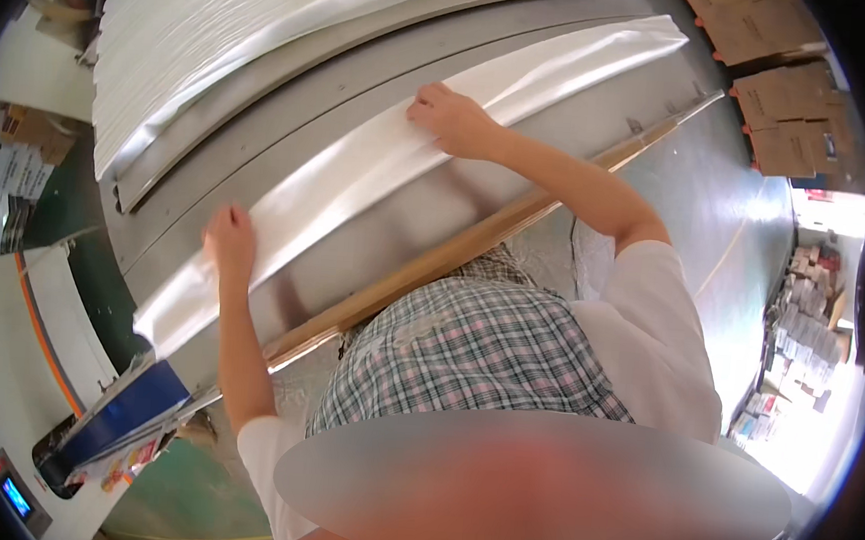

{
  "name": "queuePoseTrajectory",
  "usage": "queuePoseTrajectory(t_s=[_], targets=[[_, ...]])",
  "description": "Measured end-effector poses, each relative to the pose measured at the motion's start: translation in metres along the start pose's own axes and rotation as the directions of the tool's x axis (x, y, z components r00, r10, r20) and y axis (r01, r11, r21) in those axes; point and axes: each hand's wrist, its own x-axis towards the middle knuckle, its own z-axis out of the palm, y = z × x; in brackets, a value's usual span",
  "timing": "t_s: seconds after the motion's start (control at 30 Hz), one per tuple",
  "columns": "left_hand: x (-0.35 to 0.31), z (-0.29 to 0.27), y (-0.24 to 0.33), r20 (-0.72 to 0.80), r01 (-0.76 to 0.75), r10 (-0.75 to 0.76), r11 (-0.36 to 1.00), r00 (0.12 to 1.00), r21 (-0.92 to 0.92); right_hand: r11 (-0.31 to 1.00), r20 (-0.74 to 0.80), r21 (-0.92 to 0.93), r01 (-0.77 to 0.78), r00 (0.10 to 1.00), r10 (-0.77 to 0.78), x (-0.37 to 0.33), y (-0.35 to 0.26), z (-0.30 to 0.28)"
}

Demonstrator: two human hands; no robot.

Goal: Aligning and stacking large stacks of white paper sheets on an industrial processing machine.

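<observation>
A long, glossy white film-like strip [349, 179] lies slantwise across a grey metal table [170, 227], with soft creases along its length. Near its left end, my left hand [229, 241] has its fingers closed at the strip's far edge. Farther right, the curled fingers of my right hand [451, 121] grip the same far edge past the middle. Both palms face down, so the fingertips are partly hidden. Beyond the strip, a wide stack of wrinkled white sheeting [269, 28] lies behind a curved grey bar [369, 35].
A wooden edge [413, 269] runs along the table's near side, close to my checked apron. At lower left stands a white machine with a small lit screen [16, 495] and a blue panel [132, 410]. Brown cartons [780, 104] are stacked at far right.
</observation>
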Motion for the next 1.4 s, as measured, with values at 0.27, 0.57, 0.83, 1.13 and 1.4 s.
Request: queuePoseTrajectory(t_s=[0.27, 0.57, 0.83, 1.13, 1.4], targets=[[-0.103, -0.08, -0.119, 0.018, 0.283, -0.299, 0.918, 0.954, 0.277, 0.963, -0.057, -0.125, -0.24, 0.97, 0.234, -0.061, 0.115, -0.051], [-0.076, -0.055, -0.047, -0.105, 0.554, -0.564, 0.731, 0.819, 0.398, 0.943, -0.168, -0.227, -0.243, 0.964, 0.207, -0.091, 0.228, -0.086], [-0.053, -0.017, 0.037, -0.029, 0.533, -0.581, 0.724, 0.813, 0.439, 0.553, -0.497, -0.337, -0.762, 0.643, 0.583, -0.164, 0.394, -0.132], [-0.049, -0.001, 0.083, 0.103, 0.526, -0.629, 0.718, 0.77, 0.455, 0.788, -0.177, 0.164, -0.593, 0.768, 0.615, -0.163, 0.452, -0.147], [-0.062, 0.001, 0.069, 0.091, 0.531, -0.638, 0.703, 0.764, 0.473, 0.696, 0.199, 0.2, -0.689, 0.725, 0.66, -0.142, 0.466, -0.113]])
